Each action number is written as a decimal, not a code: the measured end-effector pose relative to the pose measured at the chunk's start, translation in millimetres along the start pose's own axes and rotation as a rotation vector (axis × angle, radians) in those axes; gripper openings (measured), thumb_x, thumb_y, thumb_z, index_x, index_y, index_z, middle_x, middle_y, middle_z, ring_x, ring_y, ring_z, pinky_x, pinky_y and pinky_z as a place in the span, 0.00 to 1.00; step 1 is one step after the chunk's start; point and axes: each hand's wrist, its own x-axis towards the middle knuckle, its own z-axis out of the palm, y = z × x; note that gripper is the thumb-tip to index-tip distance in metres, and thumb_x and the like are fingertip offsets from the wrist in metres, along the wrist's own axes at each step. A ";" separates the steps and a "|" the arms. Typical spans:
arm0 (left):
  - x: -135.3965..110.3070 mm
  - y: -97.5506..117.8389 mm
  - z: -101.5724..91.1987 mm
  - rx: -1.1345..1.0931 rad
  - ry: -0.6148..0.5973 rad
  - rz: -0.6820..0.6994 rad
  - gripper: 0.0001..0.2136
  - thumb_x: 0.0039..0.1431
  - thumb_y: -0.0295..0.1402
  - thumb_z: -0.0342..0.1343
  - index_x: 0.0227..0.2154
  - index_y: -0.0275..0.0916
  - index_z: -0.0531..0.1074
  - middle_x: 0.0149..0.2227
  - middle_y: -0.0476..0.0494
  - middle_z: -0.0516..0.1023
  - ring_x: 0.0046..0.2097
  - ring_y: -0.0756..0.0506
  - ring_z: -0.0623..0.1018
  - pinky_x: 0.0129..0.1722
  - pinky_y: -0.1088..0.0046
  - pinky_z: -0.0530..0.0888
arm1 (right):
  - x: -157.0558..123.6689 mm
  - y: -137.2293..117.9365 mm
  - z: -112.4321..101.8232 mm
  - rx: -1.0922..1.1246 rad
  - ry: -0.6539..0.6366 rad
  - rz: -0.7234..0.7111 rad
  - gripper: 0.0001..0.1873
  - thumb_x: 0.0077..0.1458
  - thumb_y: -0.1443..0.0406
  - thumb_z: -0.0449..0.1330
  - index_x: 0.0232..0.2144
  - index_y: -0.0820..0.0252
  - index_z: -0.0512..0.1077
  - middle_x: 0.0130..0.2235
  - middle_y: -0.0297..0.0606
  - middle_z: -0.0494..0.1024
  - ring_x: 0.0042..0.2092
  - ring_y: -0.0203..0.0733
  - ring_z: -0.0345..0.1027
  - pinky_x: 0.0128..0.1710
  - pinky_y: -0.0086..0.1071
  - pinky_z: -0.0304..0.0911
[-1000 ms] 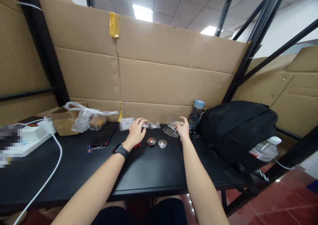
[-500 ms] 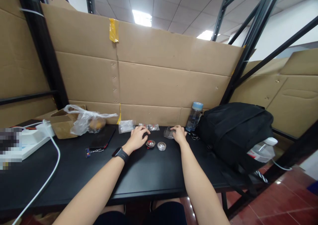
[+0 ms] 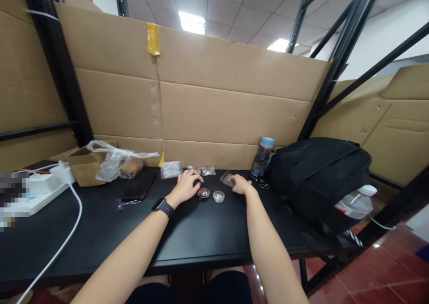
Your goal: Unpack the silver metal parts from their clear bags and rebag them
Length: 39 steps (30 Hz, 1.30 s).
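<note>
My left hand (image 3: 186, 185), with a dark watch on its wrist, rests over the black table with its fingers apart and nothing in them. Just right of its thumb is a small round clear-and-silver disc with red on it (image 3: 203, 193). Beside that disc sits a second round, clear, silvery piece (image 3: 219, 196). My right hand (image 3: 240, 184) has its fingers curled together at the right edge of a small clear plastic bag (image 3: 225, 177); the fingertips are partly hidden. Beyond my left hand lie a clear packet (image 3: 170, 170) and small clear packets with red marks (image 3: 208, 171).
A bottle with a blue lid (image 3: 263, 157) and a black backpack (image 3: 321, 179) stand on the right. Left are a phone (image 3: 138, 187), a tied plastic bag (image 3: 115, 163), a cardboard box (image 3: 85, 167) and a white cable (image 3: 75, 223). Cardboard panels (image 3: 208, 111) wall the back.
My right hand has turned and its fingers have curled in at the bag's edge. The clear bag has shifted slightly left and tilted. My left hand has stayed nearly still.
</note>
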 end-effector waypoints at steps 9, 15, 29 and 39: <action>0.0 -0.2 1.6 0.003 0.019 0.009 0.11 0.60 0.31 0.53 0.44 0.46 0.75 0.51 0.45 0.75 0.56 0.38 0.69 0.52 0.56 0.66 | -1.1 -12.2 4.4 -0.014 0.123 0.019 0.21 0.55 0.76 0.54 0.45 0.49 0.77 0.52 0.39 0.78 0.58 0.51 0.65 0.55 0.51 0.51; 0.6 -0.3 -1.8 -0.117 0.063 0.005 0.20 0.59 0.32 0.56 0.55 0.45 0.67 0.56 0.42 0.74 0.58 0.38 0.71 0.57 0.55 0.66 | -5.2 -34.8 -1.2 0.350 0.207 -0.264 0.10 0.58 0.66 0.59 0.40 0.53 0.80 0.46 0.38 0.82 0.51 0.47 0.73 0.55 0.44 0.59; 3.0 -6.4 -18.2 -0.749 -0.362 0.081 0.15 0.56 0.42 0.62 0.41 0.36 0.77 0.39 0.42 0.82 0.40 0.45 0.80 0.45 0.67 0.75 | -26.9 -75.8 2.1 0.960 -0.215 -0.645 0.22 0.45 0.56 0.71 0.41 0.61 0.77 0.37 0.41 0.83 0.40 0.45 0.78 0.46 0.39 0.70; 0.5 -51.7 -54.0 0.100 0.376 -0.304 0.11 0.62 0.34 0.50 0.42 0.44 0.77 0.48 0.43 0.80 0.53 0.38 0.75 0.55 0.58 0.63 | -16.7 -67.4 -2.4 0.816 0.108 -0.515 0.14 0.50 0.61 0.65 0.40 0.61 0.77 0.43 0.41 0.81 0.40 0.41 0.74 0.44 0.36 0.68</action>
